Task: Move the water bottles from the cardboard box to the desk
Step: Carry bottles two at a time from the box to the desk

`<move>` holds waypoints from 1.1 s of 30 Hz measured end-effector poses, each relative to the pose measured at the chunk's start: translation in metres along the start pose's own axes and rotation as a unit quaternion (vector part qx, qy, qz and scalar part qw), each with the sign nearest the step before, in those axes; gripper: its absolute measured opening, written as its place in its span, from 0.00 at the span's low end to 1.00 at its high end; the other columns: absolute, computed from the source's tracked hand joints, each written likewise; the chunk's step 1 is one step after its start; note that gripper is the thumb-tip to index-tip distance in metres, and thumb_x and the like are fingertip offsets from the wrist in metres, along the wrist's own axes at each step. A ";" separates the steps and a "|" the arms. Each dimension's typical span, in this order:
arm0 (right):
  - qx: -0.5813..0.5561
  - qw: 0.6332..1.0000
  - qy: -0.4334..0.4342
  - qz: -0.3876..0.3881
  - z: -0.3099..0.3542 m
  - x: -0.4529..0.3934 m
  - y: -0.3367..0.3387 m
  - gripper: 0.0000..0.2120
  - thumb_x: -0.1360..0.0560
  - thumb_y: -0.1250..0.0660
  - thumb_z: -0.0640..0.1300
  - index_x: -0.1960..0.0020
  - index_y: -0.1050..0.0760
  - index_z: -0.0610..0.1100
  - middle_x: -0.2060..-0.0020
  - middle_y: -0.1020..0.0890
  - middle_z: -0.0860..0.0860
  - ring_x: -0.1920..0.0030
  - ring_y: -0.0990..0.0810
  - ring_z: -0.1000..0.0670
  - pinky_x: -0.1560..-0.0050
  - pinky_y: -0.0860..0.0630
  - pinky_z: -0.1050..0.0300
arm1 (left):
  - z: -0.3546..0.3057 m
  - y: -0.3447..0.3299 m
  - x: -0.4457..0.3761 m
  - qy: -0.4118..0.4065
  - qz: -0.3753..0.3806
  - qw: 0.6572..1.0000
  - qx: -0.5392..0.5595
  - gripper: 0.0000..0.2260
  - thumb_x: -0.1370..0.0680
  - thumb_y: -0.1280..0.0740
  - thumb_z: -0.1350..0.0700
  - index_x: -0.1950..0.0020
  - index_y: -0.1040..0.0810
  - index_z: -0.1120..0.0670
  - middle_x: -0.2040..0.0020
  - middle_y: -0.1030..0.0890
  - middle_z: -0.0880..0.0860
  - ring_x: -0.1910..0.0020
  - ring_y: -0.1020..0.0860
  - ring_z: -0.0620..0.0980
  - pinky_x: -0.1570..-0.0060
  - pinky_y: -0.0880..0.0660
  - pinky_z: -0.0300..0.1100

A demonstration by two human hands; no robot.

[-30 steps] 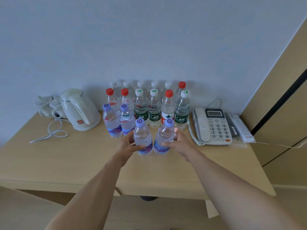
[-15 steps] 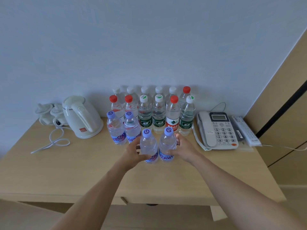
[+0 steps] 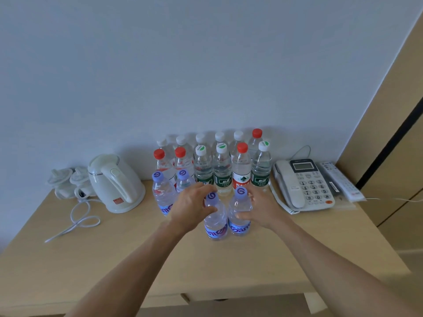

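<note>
Two clear plastic water bottles with lilac caps and blue labels stand upright side by side just below the centre of the frame, on the pale wooden surface (image 3: 263,259). The left hand (image 3: 191,208) wraps its fingers (image 3: 207,210) round the upper body of the left bottle (image 3: 215,221); the right hand (image 3: 263,208) curls round the shoulder of the right bottle (image 3: 239,213), thumb across its front. Holding each high on the body, near the neck, probably keeps a tall, narrow bottle from tipping as it is set down.

The pair sits in front of the bottles already placed: two more lilac-capped bottles (image 3: 161,194) just to the left, then a row of red- and green-white-capped bottles (image 3: 222,172), then a back row of white-capped bottles (image 3: 219,137) against the wall. The rows look meant to save room and keep every cap reachable, so these two seem to extend the front row.

A white electric kettle (image 3: 116,181) with its looped cord sits centre left, and a white desk telephone (image 3: 304,181) centre right, which limits the stack to the middle. The cardboard box is out of view.
</note>
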State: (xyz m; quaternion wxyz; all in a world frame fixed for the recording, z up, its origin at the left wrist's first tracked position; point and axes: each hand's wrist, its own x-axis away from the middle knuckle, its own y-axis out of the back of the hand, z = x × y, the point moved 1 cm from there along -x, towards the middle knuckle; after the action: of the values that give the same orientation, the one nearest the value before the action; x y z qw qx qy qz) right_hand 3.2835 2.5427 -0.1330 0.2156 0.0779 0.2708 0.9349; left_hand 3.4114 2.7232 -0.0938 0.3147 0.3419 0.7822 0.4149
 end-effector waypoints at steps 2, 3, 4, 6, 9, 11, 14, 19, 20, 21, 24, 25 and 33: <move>-0.001 1.000 0.006 -0.020 -0.001 0.002 -0.002 0.33 0.36 0.20 0.40 0.33 0.27 0.49 0.41 0.19 0.53 0.41 0.22 0.51 0.38 0.25 0.50 | -0.001 0.003 -0.005 -0.005 0.010 1.000 -0.020 0.18 0.28 0.23 0.56 0.39 0.19 0.53 0.53 0.21 0.49 0.55 0.23 0.51 0.53 0.25 0.46; -0.002 1.000 0.007 -0.028 -0.001 0.003 -0.002 0.33 0.36 0.20 0.41 0.34 0.26 0.49 0.41 0.19 0.53 0.41 0.21 0.50 0.38 0.25 0.48 | -0.001 0.003 -0.007 -0.006 0.013 1.000 -0.024 0.17 0.29 0.23 0.57 0.41 0.18 0.54 0.55 0.22 0.49 0.56 0.24 0.51 0.54 0.25 0.46; 0.001 0.999 0.008 -0.033 -0.001 0.004 -0.003 0.33 0.36 0.20 0.41 0.34 0.26 0.49 0.41 0.19 0.52 0.40 0.21 0.50 0.38 0.25 0.47 | -0.001 0.004 -0.010 -0.007 0.018 0.999 -0.027 0.16 0.29 0.23 0.57 0.42 0.18 0.54 0.55 0.23 0.48 0.57 0.25 0.50 0.54 0.25 0.45; 0.003 0.999 0.012 -0.040 -0.002 0.005 -0.005 0.33 0.35 0.19 0.41 0.33 0.26 0.49 0.40 0.19 0.53 0.40 0.22 0.51 0.37 0.25 0.47 | 0.000 0.005 -0.016 -0.010 0.034 0.998 -0.042 0.14 0.29 0.23 0.58 0.44 0.19 0.55 0.56 0.22 0.49 0.57 0.24 0.50 0.56 0.26 0.44; -0.005 0.998 0.014 -0.053 -0.004 0.006 -0.007 0.33 0.35 0.19 0.41 0.33 0.27 0.51 0.41 0.20 0.54 0.40 0.22 0.52 0.38 0.25 0.49 | 0.004 0.008 -0.032 0.004 0.050 0.997 -0.055 0.12 0.29 0.24 0.59 0.47 0.19 0.56 0.55 0.19 0.53 0.54 0.21 0.54 0.55 0.24 0.48; -0.009 0.999 0.011 -0.053 -0.006 0.007 -0.007 0.32 0.35 0.20 0.41 0.34 0.27 0.51 0.41 0.20 0.54 0.40 0.22 0.52 0.37 0.25 0.50 | 0.007 0.011 -0.046 0.011 0.060 0.996 -0.070 0.13 0.28 0.24 0.60 0.45 0.19 0.56 0.52 0.19 0.54 0.52 0.21 0.54 0.53 0.24 0.48; -0.001 0.999 0.006 -0.049 -0.007 0.007 -0.008 0.31 0.34 0.20 0.42 0.34 0.27 0.52 0.41 0.20 0.55 0.39 0.23 0.53 0.37 0.26 0.51 | 0.011 0.015 -0.065 0.015 0.062 0.994 -0.087 0.13 0.27 0.25 0.61 0.43 0.18 0.56 0.50 0.18 0.56 0.50 0.20 0.56 0.54 0.26 0.45; 0.015 0.998 0.005 -0.060 -0.006 0.010 -0.008 0.30 0.34 0.20 0.43 0.35 0.27 0.53 0.42 0.20 0.56 0.42 0.23 0.54 0.43 0.26 0.57 | 0.016 0.020 -0.085 0.016 0.069 0.990 -0.119 0.16 0.26 0.26 0.60 0.39 0.19 0.56 0.47 0.17 0.58 0.47 0.20 0.58 0.56 0.28 0.43; 0.016 0.998 0.004 -0.060 -0.006 0.010 -0.008 0.30 0.34 0.20 0.43 0.35 0.26 0.53 0.43 0.20 0.57 0.43 0.23 0.54 0.44 0.27 0.59 | 0.016 0.020 -0.087 0.016 0.070 0.990 -0.120 0.15 0.26 0.26 0.60 0.39 0.18 0.56 0.48 0.17 0.59 0.47 0.20 0.58 0.56 0.29 0.42; 0.019 0.998 0.005 -0.062 -0.006 0.010 -0.008 0.29 0.34 0.20 0.43 0.36 0.26 0.53 0.43 0.20 0.58 0.43 0.23 0.54 0.45 0.28 0.62 | 0.016 0.020 -0.089 0.015 0.072 0.990 -0.121 0.15 0.26 0.26 0.61 0.40 0.18 0.57 0.48 0.17 0.59 0.47 0.20 0.58 0.57 0.29 0.43; 0.029 0.997 0.009 -0.066 -0.005 0.012 -0.008 0.28 0.34 0.20 0.44 0.37 0.25 0.53 0.46 0.20 0.59 0.45 0.23 0.56 0.50 0.31 0.68 | 0.015 0.020 -0.091 0.021 0.074 0.990 -0.122 0.15 0.26 0.26 0.62 0.39 0.18 0.56 0.47 0.18 0.60 0.48 0.20 0.59 0.54 0.24 0.46; 0.030 0.997 0.009 -0.068 -0.004 0.012 -0.008 0.28 0.34 0.20 0.44 0.37 0.25 0.53 0.46 0.20 0.59 0.45 0.23 0.56 0.51 0.31 0.68 | 0.016 0.020 -0.092 0.021 0.075 0.989 -0.123 0.15 0.26 0.26 0.62 0.39 0.18 0.56 0.47 0.18 0.60 0.48 0.20 0.59 0.54 0.24 0.46; 0.036 0.997 0.011 -0.070 -0.002 0.013 -0.008 0.27 0.34 0.21 0.45 0.37 0.25 0.52 0.44 0.20 0.56 0.44 0.22 0.55 0.47 0.27 0.62 | 0.015 0.020 -0.092 0.011 0.082 0.988 -0.133 0.16 0.25 0.26 0.60 0.37 0.20 0.56 0.44 0.18 0.59 0.46 0.20 0.58 0.53 0.24 0.44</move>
State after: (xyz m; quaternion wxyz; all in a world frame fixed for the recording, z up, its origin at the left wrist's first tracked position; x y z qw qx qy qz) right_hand 3.2744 2.5537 -0.1386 0.2741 0.0559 0.3120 0.9080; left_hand 3.4808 2.6645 -0.0642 0.3133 0.3551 0.6929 0.5437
